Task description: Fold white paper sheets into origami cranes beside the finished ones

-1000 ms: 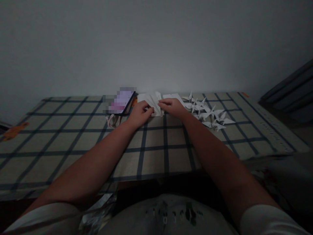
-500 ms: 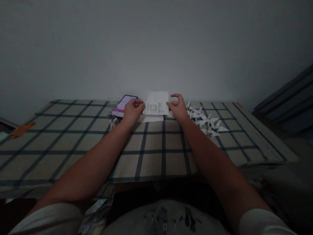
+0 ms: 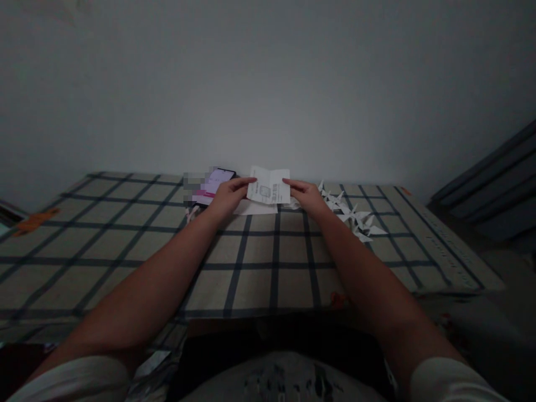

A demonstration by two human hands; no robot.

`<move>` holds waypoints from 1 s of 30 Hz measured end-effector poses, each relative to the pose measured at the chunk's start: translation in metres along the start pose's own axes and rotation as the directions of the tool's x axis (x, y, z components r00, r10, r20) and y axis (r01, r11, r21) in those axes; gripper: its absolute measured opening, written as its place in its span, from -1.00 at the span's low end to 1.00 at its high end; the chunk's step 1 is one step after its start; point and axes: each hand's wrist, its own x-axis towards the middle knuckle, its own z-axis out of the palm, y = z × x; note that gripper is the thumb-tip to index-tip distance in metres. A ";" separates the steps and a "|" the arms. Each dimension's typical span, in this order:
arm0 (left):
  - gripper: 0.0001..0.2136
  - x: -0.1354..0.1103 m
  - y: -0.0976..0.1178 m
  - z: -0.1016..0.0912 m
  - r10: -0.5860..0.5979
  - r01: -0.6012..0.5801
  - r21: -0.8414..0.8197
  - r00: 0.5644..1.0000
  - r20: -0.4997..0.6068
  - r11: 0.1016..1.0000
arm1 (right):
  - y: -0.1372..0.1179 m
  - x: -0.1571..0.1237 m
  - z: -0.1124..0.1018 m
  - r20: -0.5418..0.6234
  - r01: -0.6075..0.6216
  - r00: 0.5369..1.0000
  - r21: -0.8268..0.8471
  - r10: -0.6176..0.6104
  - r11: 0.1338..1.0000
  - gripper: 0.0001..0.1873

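A small white printed paper slip (image 3: 269, 192) is held up between both hands near the far edge of the checked cloth (image 3: 125, 245). My left hand (image 3: 228, 196) pinches its left edge, and my right hand (image 3: 307, 194) pinches its right edge. More white paper (image 3: 253, 209) lies flat on the cloth just under the slip. To the right of my right hand lies a cluster of several white folded paper cranes (image 3: 354, 215).
A phone (image 3: 218, 183) with a lit screen lies at the back, left of my left hand. A pale wall rises behind the surface. An orange patch (image 3: 36, 221) shows at the far left, and a dark slatted thing (image 3: 494, 190) stands at the right.
The hands went from handling fanned paper on the cloth to lifting one printed slip, now held lower and tilted between both hands. The view has shifted slightly.
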 end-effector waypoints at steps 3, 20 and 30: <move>-0.63 0.000 -0.001 -0.004 0.082 -0.094 0.174 0.994 0.075 0.980 | -0.001 -0.002 -0.001 -0.016 0.009 1.000 -0.033 -0.010 0.999 -0.66; -0.82 -0.001 0.004 -0.001 0.178 -0.150 0.298 0.982 -0.070 0.943 | -0.004 -0.001 0.001 -0.078 -0.010 0.997 0.034 0.012 0.999 -0.72; -0.69 -0.004 -0.002 0.007 0.164 -0.155 0.217 0.986 -0.025 0.964 | -0.008 -0.003 0.012 -0.018 -0.024 0.999 0.108 0.026 0.994 -0.83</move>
